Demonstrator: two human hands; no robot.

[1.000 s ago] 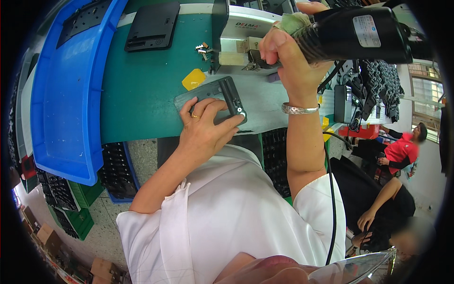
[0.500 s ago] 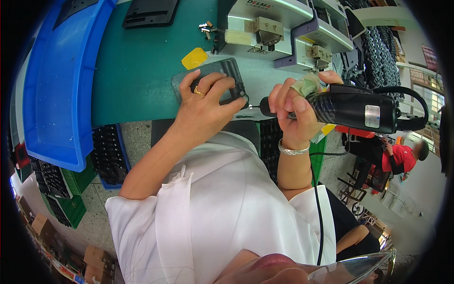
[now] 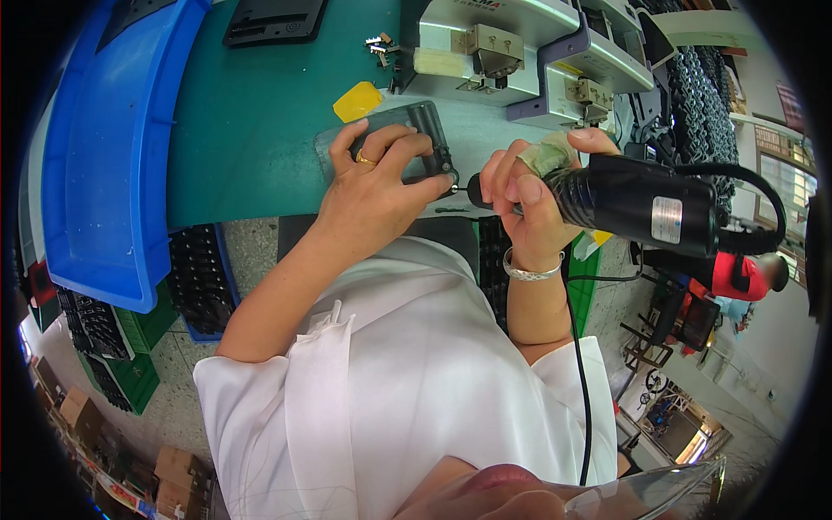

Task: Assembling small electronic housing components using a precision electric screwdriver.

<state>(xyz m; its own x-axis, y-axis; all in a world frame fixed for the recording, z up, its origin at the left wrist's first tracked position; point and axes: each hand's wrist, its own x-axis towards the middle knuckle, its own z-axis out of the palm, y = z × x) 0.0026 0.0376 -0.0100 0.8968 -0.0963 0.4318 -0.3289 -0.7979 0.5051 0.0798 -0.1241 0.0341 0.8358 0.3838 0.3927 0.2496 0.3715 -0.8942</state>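
On the green mat, my left hand has its fingers bent over a dark grey plastic housing and grips it near its right edge. A gold ring is on one finger. My right hand is wrapped around a black electric screwdriver, held nearly level. Its thin bit points left and meets the near right corner of the housing, close to my left fingertips. A greenish cloth wrap lies between the right fingers and the tool. Any screw at the tip is too small to make out.
A blue bin stands at the left. Beyond the housing lie a yellow piece, small metal parts and a black panel. Silver machines stand at the back right. The screwdriver's cable hangs beside my right arm.
My right hand and the screwdriver have shifted slightly left, bringing the tool's nose closer to the housing. My left hand keeps its grip, nearly still. A person in red in the background has moved.
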